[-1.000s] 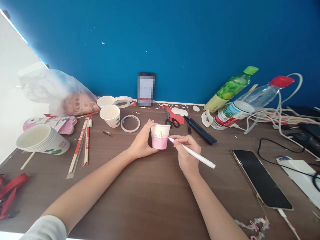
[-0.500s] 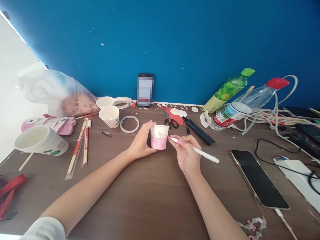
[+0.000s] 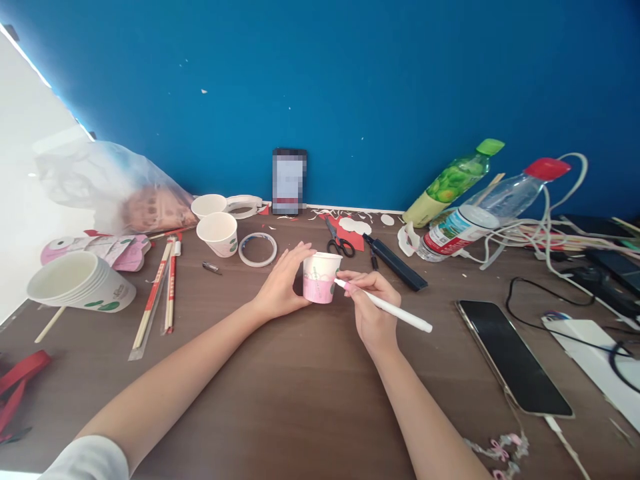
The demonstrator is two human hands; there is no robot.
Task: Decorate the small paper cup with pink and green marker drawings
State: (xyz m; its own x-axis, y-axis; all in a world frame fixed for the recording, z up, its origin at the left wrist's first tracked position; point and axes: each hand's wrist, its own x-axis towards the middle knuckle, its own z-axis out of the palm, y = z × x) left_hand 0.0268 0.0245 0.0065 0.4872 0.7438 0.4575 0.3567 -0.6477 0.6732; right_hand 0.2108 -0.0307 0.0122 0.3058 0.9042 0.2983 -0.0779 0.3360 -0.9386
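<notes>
A white paper cup [image 3: 320, 279] with a pink-coloured lower half and thin pencil-like lines stands upright in front of me. My left hand [image 3: 284, 283] grips it from the left side, thumb low and fingers behind the rim. In my right hand [image 3: 375, 305] is a white marker [image 3: 400, 312] with a pink collar, pinched near its tip. The tip points at the cup's right side; whether it touches, I cannot tell. Behind the cup lie black-handled scissors [image 3: 341, 247] on red paper [image 3: 354, 240].
To the left are stacked paper cups [image 3: 110, 285], two single cups [image 3: 217, 235], wrapped chopsticks [image 3: 153, 293] and a tape roll [image 3: 258, 250]. A phone [image 3: 289, 181] leans on the blue wall. Rightward are two bottles [image 3: 457, 232], cables and a flat phone [image 3: 513, 357].
The cup has turned a little in my left hand, so its drawn lines sit further left. The marker tip has shifted slightly down beside it.
</notes>
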